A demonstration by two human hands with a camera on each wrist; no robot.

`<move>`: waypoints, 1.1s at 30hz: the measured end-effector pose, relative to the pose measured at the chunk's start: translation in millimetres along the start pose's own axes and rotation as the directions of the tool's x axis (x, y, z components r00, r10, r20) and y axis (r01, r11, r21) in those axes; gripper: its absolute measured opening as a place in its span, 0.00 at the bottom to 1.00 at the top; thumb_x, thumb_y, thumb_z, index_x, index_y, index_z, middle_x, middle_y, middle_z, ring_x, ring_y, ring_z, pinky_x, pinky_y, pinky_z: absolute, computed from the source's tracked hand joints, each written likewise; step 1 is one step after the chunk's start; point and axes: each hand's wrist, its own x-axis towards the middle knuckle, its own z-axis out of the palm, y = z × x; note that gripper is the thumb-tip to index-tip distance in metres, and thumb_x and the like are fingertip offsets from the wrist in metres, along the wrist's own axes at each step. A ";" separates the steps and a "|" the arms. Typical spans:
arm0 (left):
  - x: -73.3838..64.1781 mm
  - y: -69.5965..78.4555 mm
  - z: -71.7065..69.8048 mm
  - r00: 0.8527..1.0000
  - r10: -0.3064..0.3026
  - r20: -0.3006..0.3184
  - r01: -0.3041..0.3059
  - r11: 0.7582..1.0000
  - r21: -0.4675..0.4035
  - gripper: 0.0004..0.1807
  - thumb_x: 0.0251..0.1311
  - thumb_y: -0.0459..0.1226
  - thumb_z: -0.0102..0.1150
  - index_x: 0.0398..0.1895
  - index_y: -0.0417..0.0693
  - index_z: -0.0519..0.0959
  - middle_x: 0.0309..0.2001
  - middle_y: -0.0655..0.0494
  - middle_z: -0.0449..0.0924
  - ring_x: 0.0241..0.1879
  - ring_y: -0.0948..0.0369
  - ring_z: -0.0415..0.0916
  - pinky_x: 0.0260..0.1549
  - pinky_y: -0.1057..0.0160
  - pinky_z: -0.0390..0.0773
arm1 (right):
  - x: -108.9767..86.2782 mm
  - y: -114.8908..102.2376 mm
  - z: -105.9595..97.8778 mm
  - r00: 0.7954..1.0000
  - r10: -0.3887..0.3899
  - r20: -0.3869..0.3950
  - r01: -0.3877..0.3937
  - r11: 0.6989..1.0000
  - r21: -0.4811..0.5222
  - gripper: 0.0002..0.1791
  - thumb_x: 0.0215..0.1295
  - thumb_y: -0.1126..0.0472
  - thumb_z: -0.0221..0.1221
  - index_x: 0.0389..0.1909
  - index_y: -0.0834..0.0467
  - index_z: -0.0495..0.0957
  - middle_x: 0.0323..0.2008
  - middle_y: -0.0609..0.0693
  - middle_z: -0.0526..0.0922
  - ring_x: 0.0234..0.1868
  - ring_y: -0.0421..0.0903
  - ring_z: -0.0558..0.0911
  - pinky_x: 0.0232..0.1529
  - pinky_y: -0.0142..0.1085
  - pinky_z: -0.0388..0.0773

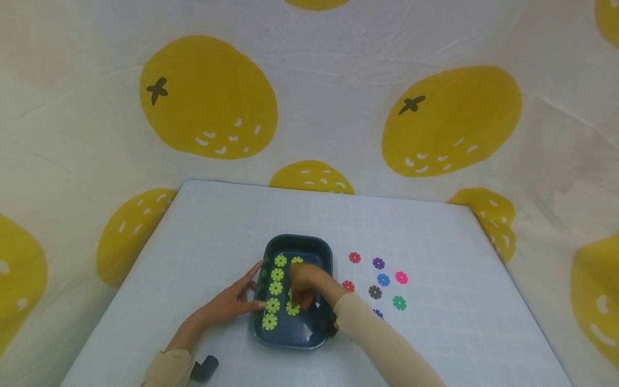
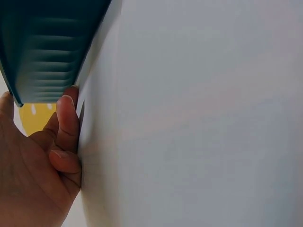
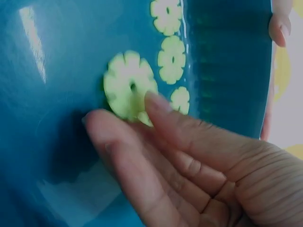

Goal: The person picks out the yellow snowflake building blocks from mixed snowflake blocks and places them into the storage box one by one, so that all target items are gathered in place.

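A dark teal tray (image 1: 290, 337) lies on the white table, with yellow-green notched discs (image 1: 275, 288) in a column along its left side and a second, partly covered column beside it. My left hand (image 1: 226, 307) rests against the tray's left side. In the left wrist view, that hand (image 2: 40, 175) has fingers at the ribbed tray wall (image 2: 52, 52). Over the second column reaches my right hand (image 1: 308, 278). The right wrist view shows its thumb touching the edge of a yellow-green disc (image 3: 124, 92); a gap separates thumb and forefinger. Part of another disc is hidden behind the fingers.
Right of the tray lie several loose notched discs, among them red (image 1: 354, 257), purple (image 1: 379, 263), blue (image 1: 383, 279), pink (image 1: 401, 277), grey (image 1: 374, 292) and green (image 1: 399, 302). A dark block (image 1: 208, 368) is by my left wrist. Behind the table hangs a fruit-printed cloth (image 1: 333, 118).
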 end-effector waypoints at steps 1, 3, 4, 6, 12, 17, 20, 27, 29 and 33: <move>-0.4 -0.2 -0.2 1.000 0.004 0.003 -0.004 1.000 -0.001 0.53 0.58 0.52 0.68 0.79 0.75 0.44 0.52 0.50 0.72 0.35 0.60 0.67 0.32 0.62 0.68 | -0.1 -0.2 0.2 1.000 0.004 -0.004 -0.004 1.000 0.005 0.11 0.48 0.70 0.74 0.21 0.66 0.79 0.16 0.58 0.83 0.19 0.50 0.86 0.24 0.37 0.81; -1.1 -0.7 -0.6 1.000 0.011 0.005 -0.011 1.000 -0.005 0.53 0.58 0.52 0.68 0.79 0.74 0.44 0.52 0.50 0.72 0.34 0.60 0.67 0.32 0.63 0.68 | 0.0 -0.7 1.1 1.000 -0.013 -0.028 0.012 1.000 -0.027 0.12 0.48 0.69 0.75 0.23 0.65 0.79 0.16 0.57 0.82 0.19 0.49 0.85 0.23 0.35 0.81; -1.3 -0.2 -0.4 1.000 0.011 0.004 -0.011 1.000 -0.006 0.53 0.58 0.52 0.68 0.79 0.74 0.44 0.52 0.50 0.72 0.34 0.60 0.67 0.32 0.63 0.68 | -0.8 -0.6 0.7 0.999 -0.018 -0.036 0.017 0.999 -0.033 0.12 0.48 0.68 0.75 0.24 0.65 0.79 0.16 0.56 0.82 0.18 0.48 0.85 0.22 0.35 0.80; -1.3 0.3 0.1 1.000 0.011 0.003 -0.011 1.000 -0.004 0.53 0.58 0.52 0.69 0.79 0.74 0.44 0.52 0.51 0.72 0.34 0.60 0.67 0.32 0.63 0.68 | -3.9 -1.2 -0.3 0.997 -0.042 -0.059 0.040 0.998 -0.038 0.12 0.50 0.67 0.75 0.26 0.63 0.78 0.16 0.55 0.82 0.18 0.47 0.84 0.22 0.34 0.80; -1.6 1.0 1.5 1.000 -0.002 -0.002 0.002 1.000 0.003 0.53 0.57 0.51 0.69 0.79 0.75 0.44 0.52 0.51 0.73 0.34 0.60 0.67 0.32 0.62 0.68 | -29.8 -6.8 -16.4 0.976 -0.186 -0.116 0.194 0.979 0.060 0.09 0.57 0.64 0.70 0.23 0.64 0.82 0.16 0.55 0.83 0.18 0.49 0.85 0.23 0.38 0.81; -1.7 1.4 2.5 1.000 -0.013 -0.013 0.013 1.000 0.016 0.53 0.57 0.53 0.69 0.79 0.77 0.43 0.52 0.51 0.72 0.35 0.60 0.67 0.32 0.62 0.68 | -62.0 12.3 -35.6 0.943 -0.299 -0.146 0.322 0.931 0.171 0.15 0.63 0.61 0.66 0.18 0.63 0.84 0.16 0.54 0.83 0.19 0.48 0.85 0.26 0.38 0.82; -2.5 4.3 2.0 1.000 -0.017 -0.015 0.018 1.000 0.026 0.53 0.57 0.52 0.69 0.79 0.75 0.43 0.53 0.50 0.73 0.35 0.60 0.67 0.32 0.62 0.68 | -77.1 42.7 -40.5 0.946 -0.274 -0.174 0.311 0.919 0.243 0.15 0.64 0.59 0.65 0.20 0.63 0.84 0.17 0.53 0.83 0.20 0.48 0.85 0.25 0.35 0.81; -1.1 8.9 -0.3 1.000 0.000 0.003 0.000 0.999 0.035 0.53 0.59 0.52 0.67 0.79 0.74 0.42 0.54 0.48 0.72 0.35 0.60 0.68 0.34 0.62 0.68 | -104.2 133.0 -36.1 0.949 -0.166 -0.268 0.252 0.910 0.329 0.11 0.65 0.57 0.64 0.33 0.63 0.86 0.23 0.51 0.84 0.26 0.47 0.84 0.32 0.36 0.82; -0.4 8.3 -0.5 1.000 -0.002 0.002 0.002 0.999 0.040 0.53 0.59 0.53 0.67 0.79 0.76 0.41 0.55 0.48 0.71 0.36 0.61 0.68 0.34 0.63 0.69 | -109.1 160.3 -31.6 0.943 -0.193 -0.270 0.276 0.908 0.316 0.09 0.65 0.59 0.64 0.35 0.62 0.86 0.26 0.50 0.85 0.28 0.47 0.84 0.33 0.36 0.81; -0.2 5.4 -0.2 1.000 -0.018 0.009 0.017 0.998 0.055 0.53 0.59 0.54 0.67 0.79 0.76 0.40 0.57 0.47 0.70 0.36 0.61 0.68 0.35 0.63 0.69 | -116.0 208.7 -21.5 0.923 -0.299 -0.242 0.356 0.904 0.238 0.07 0.65 0.62 0.63 0.40 0.61 0.85 0.31 0.50 0.85 0.30 0.42 0.81 0.32 0.33 0.79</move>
